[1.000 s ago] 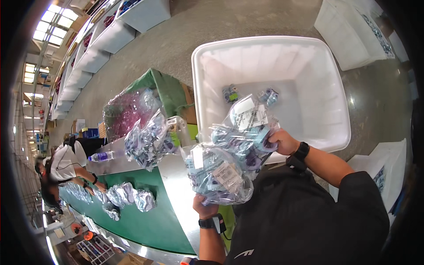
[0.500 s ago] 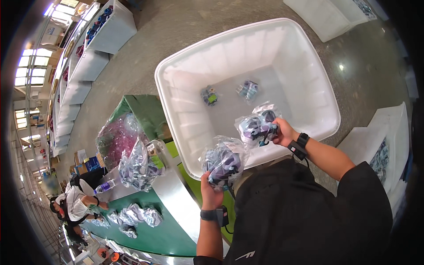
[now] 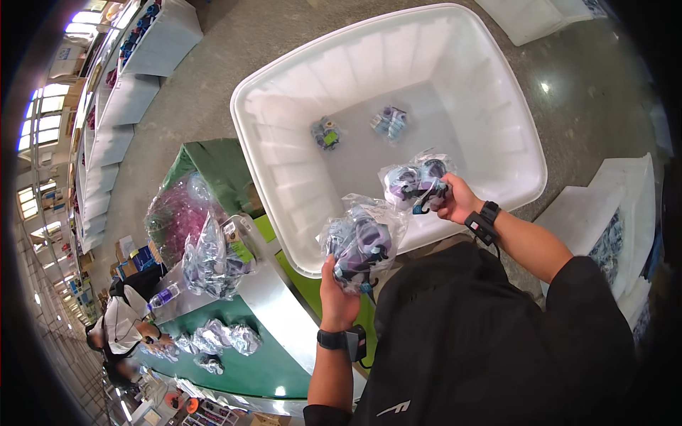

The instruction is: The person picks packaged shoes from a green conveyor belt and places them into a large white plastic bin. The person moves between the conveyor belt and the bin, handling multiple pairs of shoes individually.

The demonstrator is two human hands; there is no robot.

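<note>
My left hand (image 3: 339,298) is closed on a clear plastic bag (image 3: 362,241) of purple and pale-blue shoe-like items with black parts. It is over the near left rim of a big white plastic tub (image 3: 249,135). My right hand (image 3: 458,199) grips a similar clear bag (image 3: 413,183), from which a small black hook sticks out, above the tub's near side. Deep inside, apart from each other on the tub's floor, lie a bag with a green label (image 3: 327,133) and another bag (image 3: 389,123). The exact kind of the packed items is hard to make out.
Left of the tub, a metal-edged table with a green belt (image 3: 263,362) carries several bagged items (image 3: 217,337). Bags (image 3: 213,266) are heaped beside a green-draped pile (image 3: 217,174). A co-worker (image 3: 124,323) stands at far left. White bins (image 3: 153,53) line the left; another (image 3: 604,220) is right.
The view has shifted a little, so the tub sits higher and further left. Both hands still hold their bags; the left bag has turned slightly and come nearer the right one.
</note>
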